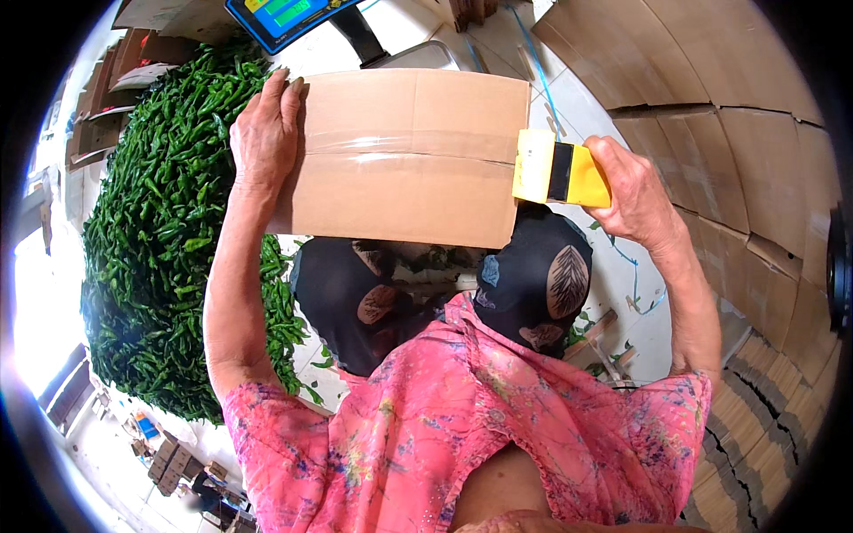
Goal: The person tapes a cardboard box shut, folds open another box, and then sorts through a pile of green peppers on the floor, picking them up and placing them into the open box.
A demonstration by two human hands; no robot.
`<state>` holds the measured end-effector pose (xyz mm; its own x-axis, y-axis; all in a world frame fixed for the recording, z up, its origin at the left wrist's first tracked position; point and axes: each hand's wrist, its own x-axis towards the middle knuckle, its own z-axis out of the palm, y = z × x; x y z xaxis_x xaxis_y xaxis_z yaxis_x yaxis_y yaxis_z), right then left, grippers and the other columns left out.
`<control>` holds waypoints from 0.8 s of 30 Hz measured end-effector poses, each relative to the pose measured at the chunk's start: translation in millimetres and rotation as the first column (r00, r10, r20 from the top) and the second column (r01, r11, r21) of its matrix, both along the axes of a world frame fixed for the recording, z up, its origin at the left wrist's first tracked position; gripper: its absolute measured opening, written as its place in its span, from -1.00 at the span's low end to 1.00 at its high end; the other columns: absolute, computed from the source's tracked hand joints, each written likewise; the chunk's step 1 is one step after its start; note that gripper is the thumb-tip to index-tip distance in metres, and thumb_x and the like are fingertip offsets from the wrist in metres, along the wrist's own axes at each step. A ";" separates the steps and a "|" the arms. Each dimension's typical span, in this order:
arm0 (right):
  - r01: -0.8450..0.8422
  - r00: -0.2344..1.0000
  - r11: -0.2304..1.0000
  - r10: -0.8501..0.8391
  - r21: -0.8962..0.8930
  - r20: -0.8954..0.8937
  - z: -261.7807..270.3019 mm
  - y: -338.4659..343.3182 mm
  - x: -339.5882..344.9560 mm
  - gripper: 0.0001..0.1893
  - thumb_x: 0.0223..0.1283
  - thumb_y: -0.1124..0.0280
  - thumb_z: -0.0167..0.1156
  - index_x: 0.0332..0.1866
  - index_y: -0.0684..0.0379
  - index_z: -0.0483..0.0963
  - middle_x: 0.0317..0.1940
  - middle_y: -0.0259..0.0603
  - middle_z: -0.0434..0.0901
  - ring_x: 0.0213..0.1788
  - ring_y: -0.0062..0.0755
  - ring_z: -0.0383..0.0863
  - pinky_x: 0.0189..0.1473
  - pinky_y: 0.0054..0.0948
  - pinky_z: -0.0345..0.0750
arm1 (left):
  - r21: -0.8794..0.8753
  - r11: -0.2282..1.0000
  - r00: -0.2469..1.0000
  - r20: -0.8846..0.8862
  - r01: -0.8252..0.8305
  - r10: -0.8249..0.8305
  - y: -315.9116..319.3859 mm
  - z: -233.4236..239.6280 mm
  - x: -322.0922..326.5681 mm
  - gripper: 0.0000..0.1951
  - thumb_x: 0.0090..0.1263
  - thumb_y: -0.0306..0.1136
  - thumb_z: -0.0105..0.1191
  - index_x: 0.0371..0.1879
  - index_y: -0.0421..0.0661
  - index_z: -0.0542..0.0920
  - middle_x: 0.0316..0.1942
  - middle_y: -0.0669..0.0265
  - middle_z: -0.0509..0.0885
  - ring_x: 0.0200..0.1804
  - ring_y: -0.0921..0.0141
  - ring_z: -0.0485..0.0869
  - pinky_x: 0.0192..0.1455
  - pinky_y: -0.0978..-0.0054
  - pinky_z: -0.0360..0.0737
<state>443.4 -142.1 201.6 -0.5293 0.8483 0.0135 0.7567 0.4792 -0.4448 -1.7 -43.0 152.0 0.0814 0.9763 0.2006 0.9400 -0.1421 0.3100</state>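
A cardboard box (406, 200) rests over my knees, its closed flaps facing up. A strip of clear tape (373, 149) runs along part of the seam between the flaps. My left hand (266, 133) presses on the box's left edge, fingers pointing away from me. In my right hand (630, 190) is a yellow tape dispenser (586, 174) with a black band and a roll of tape (533, 165). The roll end is at the box's right edge, by the end of the seam. The box's underside is hidden.
A large heap of green peppers (166, 253) lies to my left. A digital scale display (286, 20) and its metal platform (426, 54) stand beyond the box. Stacked cardboard boxes (706, 160) rise at right, with flattened cardboard (753, 413) lower down. Blue strap (636, 273) trails across the floor.
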 end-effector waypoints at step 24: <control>0.145 0.977 0.980 -0.121 -0.133 0.174 -106.3 -17.9 -10.2 -0.37 -0.16 0.55 0.36 0.17 0.23 0.40 -0.20 0.01 0.61 -0.10 0.06 0.68 -0.13 -0.07 0.62 | -0.043 0.999 0.999 -0.030 -0.011 0.010 -1.9 10.7 8.6 -0.55 0.68 -0.04 -0.13 0.30 -0.05 0.60 0.06 0.02 0.76 0.10 0.04 0.75 0.15 0.19 0.64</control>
